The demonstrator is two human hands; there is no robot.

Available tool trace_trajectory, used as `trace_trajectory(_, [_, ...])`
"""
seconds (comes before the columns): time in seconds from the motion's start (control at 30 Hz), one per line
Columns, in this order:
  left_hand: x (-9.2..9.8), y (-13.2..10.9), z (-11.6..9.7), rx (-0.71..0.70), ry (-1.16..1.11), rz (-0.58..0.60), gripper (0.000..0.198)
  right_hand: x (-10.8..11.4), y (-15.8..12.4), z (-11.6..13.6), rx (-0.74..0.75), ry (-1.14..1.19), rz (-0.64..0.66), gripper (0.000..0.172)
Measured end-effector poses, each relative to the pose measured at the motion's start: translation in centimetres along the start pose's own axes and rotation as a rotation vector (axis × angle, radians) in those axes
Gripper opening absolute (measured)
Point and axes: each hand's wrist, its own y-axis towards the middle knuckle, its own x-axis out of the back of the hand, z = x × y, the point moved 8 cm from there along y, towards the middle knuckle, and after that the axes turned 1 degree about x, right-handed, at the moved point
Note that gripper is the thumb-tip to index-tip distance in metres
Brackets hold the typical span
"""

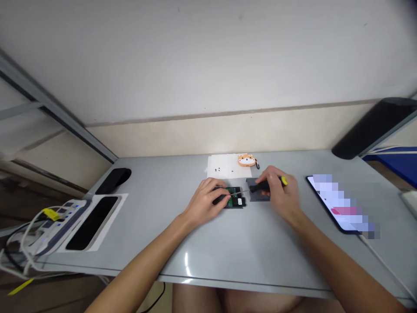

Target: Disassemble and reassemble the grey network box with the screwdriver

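Observation:
A green circuit board with black parts point(240, 201) lies on the desk in a dark tray-like casing. My left hand point(208, 199) is closed over its left part, covering much of it, with the fingertips near the screwdriver's tip. In my right hand point(280, 191) is a screwdriver point(259, 187) with a black and yellow handle. Its thin metal shaft points left, and the tip reaches the board beside my left fingers. Under the right hand lies a dark grey flat cover point(257, 196), partly hidden. Several tiny dark screws point(219, 169) rest on white paper point(224, 163) behind the board.
An orange animal-faced case point(246, 160) sits at the paper's right edge. A lit phone point(335, 204) with a cable lies right, a dark phone point(93, 222) left, beside a power strip point(63, 226). A black cylinder point(371, 128) leans at the back right; a black object point(112, 181) lies back left.

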Motion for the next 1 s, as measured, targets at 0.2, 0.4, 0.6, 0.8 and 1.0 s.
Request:
trace_trajectory(0.2, [0.13,0.04,-0.01,-0.003,-0.014,-0.002,0.019,-0.27,-0.09,-0.05,-0.027,0.003,0.028,0.035])
trace_trajectory(0.4, [0.15,-0.04,-0.10,0.008,-0.040,-0.026,0.016,-0.11,-0.02,0.17,0.008,0.061,-0.044,0.022])
trace_trajectory(0.6, [0.25,-0.07,-0.12,0.005,-0.083,-0.068,0.015,-0.32,0.19,-0.08,0.057,0.122,-0.046,0.028])
trace_trajectory(0.8, [0.33,-0.05,-0.19,-0.026,-0.101,-0.096,0.012,-0.42,0.15,-0.19,0.067,0.113,-0.033,0.032])
trace_trajectory(1.0, [0.32,-0.06,-0.04,-0.006,-0.117,-0.093,0.012,-0.34,0.03,0.11,0.085,0.095,-0.030,0.034])
